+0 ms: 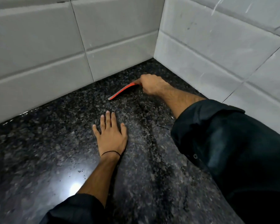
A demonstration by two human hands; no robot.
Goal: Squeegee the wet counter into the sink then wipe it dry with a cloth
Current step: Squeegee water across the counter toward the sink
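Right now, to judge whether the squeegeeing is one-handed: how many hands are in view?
2. The right hand grips the red squeegee near the back corner of the counter; the left hand rests flat on it, nearer the camera, holding nothing.

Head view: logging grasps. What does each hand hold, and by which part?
The right hand grips the red squeegee at its far end; the left hand lies flat on the counter, holding nothing.

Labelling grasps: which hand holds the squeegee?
The right hand, by the tiled wall, grips the red squeegee; the left hand lies flat on the counter, fingers spread.
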